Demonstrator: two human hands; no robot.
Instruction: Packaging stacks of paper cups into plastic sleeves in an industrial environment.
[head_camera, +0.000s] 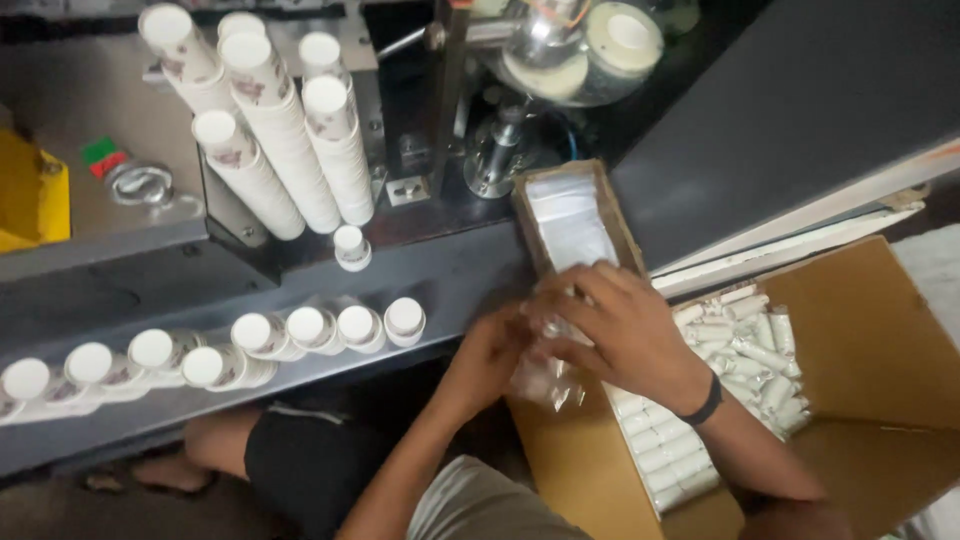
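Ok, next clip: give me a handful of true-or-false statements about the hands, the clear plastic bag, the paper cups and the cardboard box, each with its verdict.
1. Both hands, the left hand and the right hand, are on a crinkled clear plastic bag. True.
2. The right wrist is bare. False: it wears a dark wristband.
3. The open brown cardboard box holds bagged stacks of white paper cups. True.
4. The long stacks of white paper cups by the machine stand upright. False: they lie slanted.
5. The narrow brown tray holds clear plastic bags. True.
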